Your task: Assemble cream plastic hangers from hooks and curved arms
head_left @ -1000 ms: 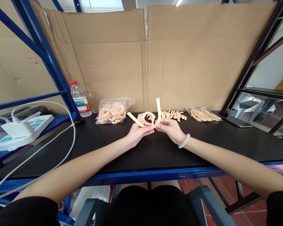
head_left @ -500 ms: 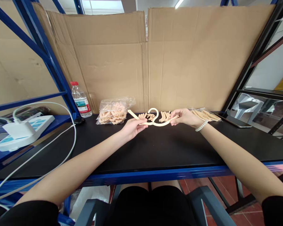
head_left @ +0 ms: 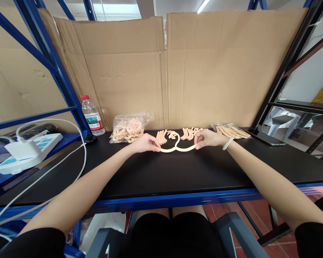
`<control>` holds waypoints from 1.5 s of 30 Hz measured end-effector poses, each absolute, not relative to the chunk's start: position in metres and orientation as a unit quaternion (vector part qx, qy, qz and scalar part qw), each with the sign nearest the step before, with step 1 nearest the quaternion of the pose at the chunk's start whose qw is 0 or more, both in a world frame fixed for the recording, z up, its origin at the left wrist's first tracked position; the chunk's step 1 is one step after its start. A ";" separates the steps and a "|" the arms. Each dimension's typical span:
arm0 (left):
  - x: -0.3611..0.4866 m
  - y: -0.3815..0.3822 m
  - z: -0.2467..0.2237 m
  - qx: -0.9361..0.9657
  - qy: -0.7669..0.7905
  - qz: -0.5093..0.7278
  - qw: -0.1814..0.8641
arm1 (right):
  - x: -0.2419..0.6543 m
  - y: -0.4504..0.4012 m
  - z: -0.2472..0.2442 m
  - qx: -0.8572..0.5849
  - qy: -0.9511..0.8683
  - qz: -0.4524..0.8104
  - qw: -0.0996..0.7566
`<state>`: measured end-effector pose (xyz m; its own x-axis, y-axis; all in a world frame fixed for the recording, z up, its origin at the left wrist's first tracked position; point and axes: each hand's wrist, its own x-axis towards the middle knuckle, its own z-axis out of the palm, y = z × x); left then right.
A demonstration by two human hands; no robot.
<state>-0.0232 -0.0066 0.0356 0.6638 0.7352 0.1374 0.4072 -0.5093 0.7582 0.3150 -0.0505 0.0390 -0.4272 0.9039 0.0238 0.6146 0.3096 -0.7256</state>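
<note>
A cream-coloured hanger [head_left: 183,149] with a curved hook is stretched between my hands, just above the black tabletop [head_left: 174,175]. My left hand [head_left: 148,143] pinches the end of its left arm. The end of its right arm is between the fingers and thumb of my right hand [head_left: 204,139], which has a beaded bracelet at the wrist. Behind the hanger lie loose curved pieces in groups, one group [head_left: 161,137] on the left and another [head_left: 187,134] nearer my right hand. Small hook-shaped pieces [head_left: 172,134] are partly behind the hanger's hook.
A bag of hook-like pieces [head_left: 129,129] is at the back left, beside a water bottle [head_left: 93,116]. A bag of long pieces [head_left: 231,131] and a phone [head_left: 267,137] lie at the right. White cables and a power strip [head_left: 29,154] are far left. Cardboard [head_left: 204,71] stands behind.
My left hand has moved left and taken hold of the hanger's left end. The hanger is lower and level, its left arm no longer sticking up. More of the loose pieces behind show.
</note>
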 end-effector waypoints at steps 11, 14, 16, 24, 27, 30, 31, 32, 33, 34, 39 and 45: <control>-0.020 -0.013 0.039 0.935 0.249 0.187 0.167 | 0.316 -0.050 0.040 -0.512 -0.804 0.253 0.166; -0.021 -0.013 0.040 0.935 0.249 0.181 0.175 | 0.317 -0.051 0.040 -0.500 -0.807 0.275 0.155; -0.020 -0.014 0.041 0.934 0.244 0.183 0.185 | 0.317 -0.051 0.039 -0.499 -0.807 0.280 0.147; -0.021 -0.011 0.044 0.941 0.224 0.169 0.188 | 0.319 -0.048 0.036 -0.486 -0.810 0.306 0.122; -0.022 -0.009 0.041 0.948 0.214 0.163 0.167 | 0.320 -0.048 0.037 -0.488 -0.809 0.306 0.121; -0.022 -0.007 0.039 0.947 0.220 0.163 0.168 | 0.320 -0.048 0.037 -0.489 -0.807 0.306 0.125; -0.022 -0.006 0.038 0.945 0.221 0.167 0.172 | 0.321 -0.047 0.037 -0.490 -0.808 0.302 0.127; -0.022 -0.006 0.038 0.943 0.223 0.172 0.177 | 0.321 -0.047 0.037 -0.492 -0.808 0.297 0.128; -0.022 -0.006 0.037 0.941 0.225 0.179 0.181 | 0.322 -0.046 0.036 -0.495 -0.809 0.290 0.129; -0.022 -0.005 0.036 0.938 0.228 0.185 0.183 | 0.322 -0.045 0.036 -0.498 -0.810 0.283 0.129; -0.021 -0.004 0.032 0.939 0.247 0.185 0.151 | 0.325 -0.041 0.033 -0.507 -0.808 0.267 0.141; -0.022 -0.002 0.029 0.944 0.244 0.181 0.131 | 0.325 -0.039 0.032 -0.512 -0.807 0.258 0.142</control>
